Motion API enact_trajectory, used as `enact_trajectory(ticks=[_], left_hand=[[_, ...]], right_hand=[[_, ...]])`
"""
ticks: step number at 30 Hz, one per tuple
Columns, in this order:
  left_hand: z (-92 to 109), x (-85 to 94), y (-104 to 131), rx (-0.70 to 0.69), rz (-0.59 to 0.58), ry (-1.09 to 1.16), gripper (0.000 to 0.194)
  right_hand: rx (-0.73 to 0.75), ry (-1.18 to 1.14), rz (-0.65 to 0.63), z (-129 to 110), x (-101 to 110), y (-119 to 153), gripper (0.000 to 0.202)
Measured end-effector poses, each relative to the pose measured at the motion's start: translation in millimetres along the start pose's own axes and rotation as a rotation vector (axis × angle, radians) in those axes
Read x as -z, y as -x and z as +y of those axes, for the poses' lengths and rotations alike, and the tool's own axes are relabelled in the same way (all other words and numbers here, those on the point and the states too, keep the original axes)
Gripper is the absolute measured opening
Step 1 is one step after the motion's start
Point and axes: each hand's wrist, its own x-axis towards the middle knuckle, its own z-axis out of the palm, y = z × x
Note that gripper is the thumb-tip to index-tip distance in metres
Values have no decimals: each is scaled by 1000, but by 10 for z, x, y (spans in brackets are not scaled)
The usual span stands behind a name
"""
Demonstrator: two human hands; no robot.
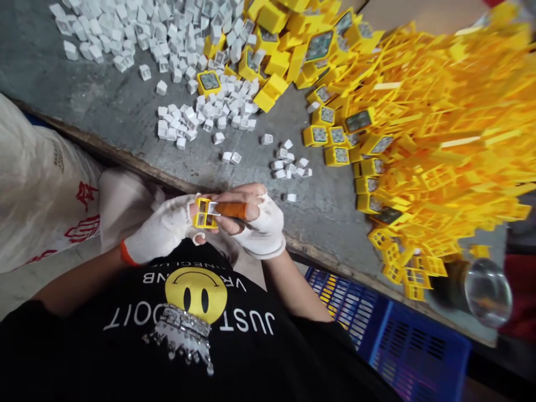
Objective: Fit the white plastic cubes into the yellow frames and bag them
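At the table edge, my left hand [165, 228], in a white fingerless glove with an orange cuff, pinches a small yellow window frame [205, 214] with square openings. My right hand [262, 223], gloved the same way, is closed around a short tool with an orange handle [231, 210]. The tool's pale metal tip reaches into the frame's opening; its exact kind is hard to make out. Just beyond my hands lies a single small white cube-like piece [289, 197], and a small cluster of white pieces [286, 166] sits a little farther off.
Many white pieces [178, 36] cover the back left of the grey table [100, 92]. Yellow boxes [272, 92] lie at the middle back. Yellow frames [439, 123] heap up on the right. A clear round container [488, 292] stands near the right corner. Blue crates [422, 346] sit below; a white sack [42, 184] is left.
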Motion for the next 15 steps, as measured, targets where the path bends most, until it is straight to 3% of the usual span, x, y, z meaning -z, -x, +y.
enact_trajectory(ticks=[5,10,12,15], left_hand=[[-55,123,-9,137,-26,39,33],[-65,123,-19,194,60,100,32],[-30,77,-24,167,115,132,31],[29,13,-42,101,194,180,32]], right_hand=[[131,-29,-148,63,51,18,22],[158,-52,-198,85,65,45,27],[67,-42,-209,204,84,21,37],[-288,183,-138,543,83,-94,39]])
